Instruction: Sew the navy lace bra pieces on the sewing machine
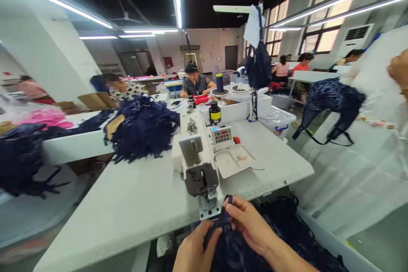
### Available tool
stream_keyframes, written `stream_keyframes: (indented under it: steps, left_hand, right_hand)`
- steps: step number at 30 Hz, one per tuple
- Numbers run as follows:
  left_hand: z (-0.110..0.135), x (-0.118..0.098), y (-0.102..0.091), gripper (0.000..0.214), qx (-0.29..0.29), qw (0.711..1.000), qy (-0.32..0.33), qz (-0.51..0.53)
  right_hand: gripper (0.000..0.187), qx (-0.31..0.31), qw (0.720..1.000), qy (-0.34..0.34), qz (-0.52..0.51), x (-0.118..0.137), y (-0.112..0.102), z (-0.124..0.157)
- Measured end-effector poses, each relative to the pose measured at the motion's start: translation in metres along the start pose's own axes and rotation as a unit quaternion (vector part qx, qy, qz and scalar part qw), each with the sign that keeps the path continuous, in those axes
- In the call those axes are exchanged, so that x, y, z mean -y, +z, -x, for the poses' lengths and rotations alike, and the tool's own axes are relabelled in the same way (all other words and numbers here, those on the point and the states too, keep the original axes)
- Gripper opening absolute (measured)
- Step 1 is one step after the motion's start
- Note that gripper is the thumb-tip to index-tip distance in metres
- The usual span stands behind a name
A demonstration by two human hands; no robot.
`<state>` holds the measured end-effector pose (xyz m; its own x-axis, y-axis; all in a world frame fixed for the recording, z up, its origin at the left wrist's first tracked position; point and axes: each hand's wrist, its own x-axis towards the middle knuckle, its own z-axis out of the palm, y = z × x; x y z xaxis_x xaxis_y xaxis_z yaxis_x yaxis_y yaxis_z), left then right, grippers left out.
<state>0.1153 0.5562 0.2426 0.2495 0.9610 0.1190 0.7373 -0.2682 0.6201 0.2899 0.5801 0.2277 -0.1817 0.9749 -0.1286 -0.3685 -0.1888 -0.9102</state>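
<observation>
Just in front of the sewing machine (201, 178), my two hands work on a navy strappy garment (231, 242). With thumb and finger, my right hand (247, 221) pinches a looped navy strap of it beside the needle plate. My left hand (199, 248) lies lower and to the left, thumb and fingers closed on the garment's edge. Its lower part hangs toward my lap, partly hidden by the hands. On the worktable (137, 195) stands the machine, with a control panel (222, 134) and a two-part white tray (236, 160) holding small bits to its right.
A navy garment pile (140, 127) sits on the table's left; more garments (293, 229) fill a bin at lower right. Thread cones (219, 83) stand behind. A navy garment (334, 97) hangs at right, near another person's hand (400, 70). A co-worker (194, 83) sits opposite.
</observation>
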Motion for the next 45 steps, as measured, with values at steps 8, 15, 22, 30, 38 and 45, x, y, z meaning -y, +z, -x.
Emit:
stream_keyframes:
  steps: [8, 15, 22, 30, 38, 45]
  left_hand:
    - [-0.007, 0.004, -0.015, 0.023, -0.248, 0.934, 0.139, -0.217]
    - [0.003, 0.016, 0.022, 0.034, -0.268, 0.893, 0.23, -0.279]
    - [0.003, 0.011, 0.032, 0.041, -0.303, 0.871, 0.189, -0.337]
    - [0.002, 0.005, 0.031, 0.039, -0.299, 0.877, 0.171, -0.336]
    - [0.0, 0.004, 0.03, 0.04, -0.295, 0.885, 0.17, -0.317]
    - [-0.001, 0.003, 0.029, 0.039, -0.298, 0.885, 0.177, -0.31]
  right_hand:
    - [0.024, -0.057, 0.952, -0.166, 0.251, -0.024, 0.019, -0.039]
    - [0.018, 0.0, 0.94, -0.173, 0.295, -0.006, 0.01, -0.056]
    - [0.021, 0.038, 0.915, -0.171, 0.363, 0.017, 0.015, -0.073]
    - [0.028, 0.024, 0.908, -0.194, 0.37, 0.016, 0.018, -0.073]
    - [0.031, 0.044, 0.914, -0.178, 0.361, 0.014, 0.017, -0.074]
    - [0.028, 0.037, 0.911, -0.188, 0.365, 0.014, 0.015, -0.074]
